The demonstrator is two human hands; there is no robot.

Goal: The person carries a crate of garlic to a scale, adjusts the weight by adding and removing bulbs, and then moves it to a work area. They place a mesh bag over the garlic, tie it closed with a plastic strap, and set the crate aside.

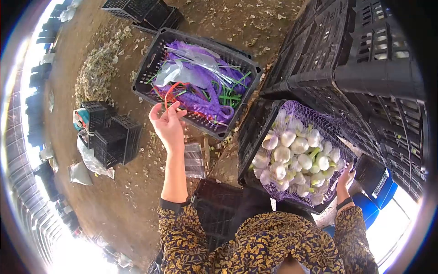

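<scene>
My left hand (168, 121) is raised at the near edge of a black plastic crate (150, 97), its thumb and fingers pinched on a thin red strip (168, 97). Purple mesh netting (187, 84), clear plastic and green and red strips fill that crate. To the right, a second black crate (250, 157) holds a purple mesh bag (335, 121) of white garlic bulbs (299, 146), some with green stems showing. My right hand (346, 178) is closed at this crate's right rim, beside the netting; some of its fingers are hidden.
Tall stacks of black crates (315, 50) rise close on the right. Further black crates (112, 141) stand on the dirt floor at left, near a heap of pale garlic skins (98, 71). A blue object (365, 212) is at lower right.
</scene>
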